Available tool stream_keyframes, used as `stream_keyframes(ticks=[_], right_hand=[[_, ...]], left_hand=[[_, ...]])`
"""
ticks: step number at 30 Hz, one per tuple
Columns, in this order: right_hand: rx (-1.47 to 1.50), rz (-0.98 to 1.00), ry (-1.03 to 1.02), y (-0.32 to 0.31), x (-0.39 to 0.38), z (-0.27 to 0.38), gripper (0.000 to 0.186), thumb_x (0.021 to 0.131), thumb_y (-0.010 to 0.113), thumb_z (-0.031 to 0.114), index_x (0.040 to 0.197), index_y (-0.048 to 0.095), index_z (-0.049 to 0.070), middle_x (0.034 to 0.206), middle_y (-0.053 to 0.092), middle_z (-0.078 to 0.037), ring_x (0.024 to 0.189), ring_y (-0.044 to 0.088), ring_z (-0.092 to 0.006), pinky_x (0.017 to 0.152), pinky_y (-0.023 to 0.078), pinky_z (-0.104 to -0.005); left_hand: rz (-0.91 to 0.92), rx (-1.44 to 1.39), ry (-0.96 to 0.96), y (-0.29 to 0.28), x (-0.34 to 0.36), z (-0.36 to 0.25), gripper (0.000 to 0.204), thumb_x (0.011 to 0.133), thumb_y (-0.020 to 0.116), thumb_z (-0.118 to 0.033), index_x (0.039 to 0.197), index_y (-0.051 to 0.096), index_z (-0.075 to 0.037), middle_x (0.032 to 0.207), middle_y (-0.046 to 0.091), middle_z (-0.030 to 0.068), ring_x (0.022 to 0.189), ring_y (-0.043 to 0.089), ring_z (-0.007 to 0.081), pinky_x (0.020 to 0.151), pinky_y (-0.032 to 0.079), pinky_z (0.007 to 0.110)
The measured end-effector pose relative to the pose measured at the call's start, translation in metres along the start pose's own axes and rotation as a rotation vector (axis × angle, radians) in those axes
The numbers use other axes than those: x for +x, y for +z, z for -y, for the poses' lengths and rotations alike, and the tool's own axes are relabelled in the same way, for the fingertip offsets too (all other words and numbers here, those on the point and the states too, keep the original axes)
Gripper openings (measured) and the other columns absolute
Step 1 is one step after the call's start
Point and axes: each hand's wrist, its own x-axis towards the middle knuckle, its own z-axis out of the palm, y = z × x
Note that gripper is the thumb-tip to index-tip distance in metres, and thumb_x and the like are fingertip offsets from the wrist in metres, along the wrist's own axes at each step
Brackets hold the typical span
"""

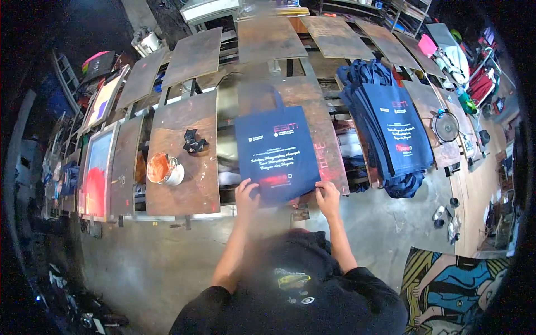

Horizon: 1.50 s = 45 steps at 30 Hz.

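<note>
A navy blue tote bag with white and red print lies flat on a brown board in front of me, its handles pointing away. My left hand grips its near left corner, fingers curled over the edge. At the near right corner, my right hand pinches the fabric between thumb and fingers. A blurred smear runs down the middle of the view and dims part of the bag's left side.
To the right, a stack of navy tote bags covers another board. Left stand an orange-smeared paint tub and a crumpled black scrap. Farther left leans a framed printing screen; at far right lies a round fan-like object.
</note>
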Motion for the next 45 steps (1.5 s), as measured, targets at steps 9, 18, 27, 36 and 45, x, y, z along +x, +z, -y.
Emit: stream_keyframes(ticks=[9, 18, 27, 36, 45], right_hand=[[0.043, 0.341, -0.092, -0.031, 0.029, -0.024, 0.012, 0.079, 0.066, 0.002, 0.091, 0.069, 0.002, 0.089, 0.069, -0.016, 0.091, 0.066, -0.0317, 0.081, 0.053, -0.0398], [0.695, -0.138, 0.496, -0.033, 0.065, -0.050, 0.059, 0.097, 0.060, 0.011, 0.149, 0.032, 0.002, 0.144, 0.048, -0.012, 0.110, 0.057, -0.0179, 0.092, 0.049, -0.0324], [1.107, -0.199, 0.871, -0.019, 0.002, -0.047, 0.060, 0.100, 0.059, 0.027, 0.149, 0.032, 0.005, 0.137, 0.053, -0.016, 0.110, 0.062, -0.0245, 0.085, 0.050, -0.0340], [1.080, 0.145, 0.646, -0.021, 0.003, 0.056, 0.043, 0.100, 0.058, 0.031, 0.129, 0.053, -0.001, 0.116, 0.062, -0.006, 0.101, 0.060, -0.0138, 0.084, 0.051, -0.0278], [0.822, 0.061, 0.744, 0.005, -0.012, 0.082, 0.030, 0.089, 0.063, 0.011, 0.116, 0.062, -0.001, 0.091, 0.067, -0.003, 0.076, 0.063, -0.0104, 0.063, 0.053, -0.0276]], left_hand=[[-0.188, 0.088, -0.064, 0.014, -0.003, 0.000, 0.045, 0.063, 0.081, -0.001, 0.106, 0.072, -0.007, 0.121, 0.067, 0.0117, 0.109, 0.062, 0.0284, 0.098, 0.048, 0.037], [0.087, -0.736, -0.297, 0.006, 0.006, -0.128, 0.025, 0.093, 0.064, -0.002, 0.117, 0.067, 0.004, 0.118, 0.069, 0.0094, 0.101, 0.063, 0.0114, 0.088, 0.050, 0.023], [-0.092, -0.978, -0.299, -0.002, 0.048, -0.193, 0.029, 0.095, 0.061, -0.002, 0.123, 0.063, 0.005, 0.129, 0.062, 0.0129, 0.108, 0.061, 0.0144, 0.095, 0.049, 0.025], [0.309, -0.528, 0.060, 0.020, -0.004, -0.208, 0.028, 0.090, 0.063, -0.006, 0.117, 0.065, 0.002, 0.138, 0.056, 0.0191, 0.120, 0.060, 0.0253, 0.098, 0.051, 0.036], [0.514, -0.236, 0.047, -0.035, -0.013, -0.130, 0.031, 0.088, 0.069, -0.019, 0.113, 0.067, -0.001, 0.122, 0.064, 0.0194, 0.113, 0.062, 0.0332, 0.099, 0.048, 0.042]])
